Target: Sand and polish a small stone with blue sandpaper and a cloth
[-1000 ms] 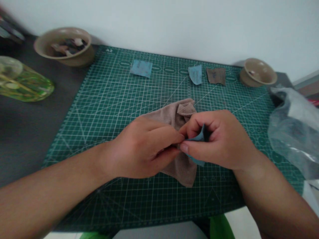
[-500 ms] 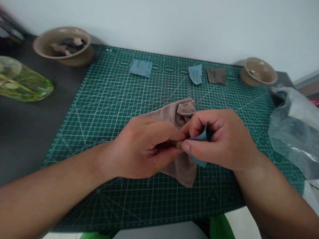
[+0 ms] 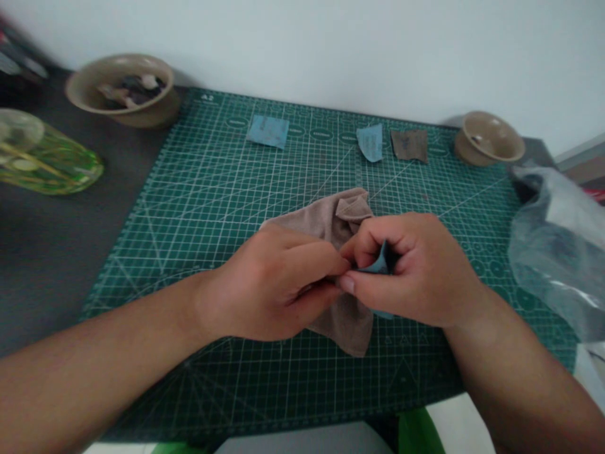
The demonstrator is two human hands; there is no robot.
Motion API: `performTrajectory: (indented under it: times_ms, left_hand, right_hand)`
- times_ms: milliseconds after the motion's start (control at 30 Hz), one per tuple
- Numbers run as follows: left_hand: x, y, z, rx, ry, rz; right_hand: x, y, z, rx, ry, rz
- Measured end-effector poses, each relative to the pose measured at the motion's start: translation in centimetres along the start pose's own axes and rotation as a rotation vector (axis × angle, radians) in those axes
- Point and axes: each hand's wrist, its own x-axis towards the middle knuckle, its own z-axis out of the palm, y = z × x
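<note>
My left hand (image 3: pixel 269 284) is closed, thumb and forefinger pinching something small that the fingers hide. Its fingertips meet those of my right hand (image 3: pixel 416 268) above a crumpled brown cloth (image 3: pixel 307 217). In my right hand a curled piece of blue sandpaper (image 3: pixel 378 261) is gripped, its free edge standing up between thumb and fingers and a corner showing below the thumb. The cloth lies on a green cutting mat (image 3: pixel 198 208), partly covered by both hands.
Toward the mat's back lie a blue square (image 3: pixel 268 131), a smaller blue piece (image 3: pixel 370 142) and a brown piece (image 3: pixel 409 145). A filled bowl (image 3: pixel 120 116) stands left, near a bottle (image 3: pixel 57 161). On the right are a smaller bowl (image 3: pixel 489 142) and a clear plastic bag (image 3: pixel 553 246).
My right hand has shifted slightly down and left. The sandpaper's raised edge has tilted, and the small brownish thing between my fingertips is now mostly hidden.
</note>
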Motion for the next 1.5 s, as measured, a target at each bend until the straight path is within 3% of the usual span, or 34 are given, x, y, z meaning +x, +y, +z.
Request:
performTrajectory:
  times_ms: [267, 533, 867, 1367, 1500]
  left_hand:
    - [0.0, 0.3, 0.0, -0.082, 0.019, -0.015]
    - [0.0, 0.0, -0.2, -0.027, 0.007, -0.007]
    - [0.1, 0.0, 0.0, -0.11, 0.016, -0.044]
    - [0.4, 0.8, -0.4, -0.175, 0.138, -0.135]
    - [0.4, 1.1, -0.5, -0.221, 0.171, -0.185]
  right_hand:
    - [-0.1, -0.2, -0.4, 0.066, -0.045, 0.036]
    - [0.0, 0.0, 0.0, 0.014, 0.001, 0.031]
    - [0.0, 0.1, -0.1, -0.013, -0.002, 0.01]
    - [-0.1, 0.3, -0.4, 0.261, 0.021, 0.07]
    - [-0.2, 0.5, -0.4, 0.428, 0.031, 0.049]
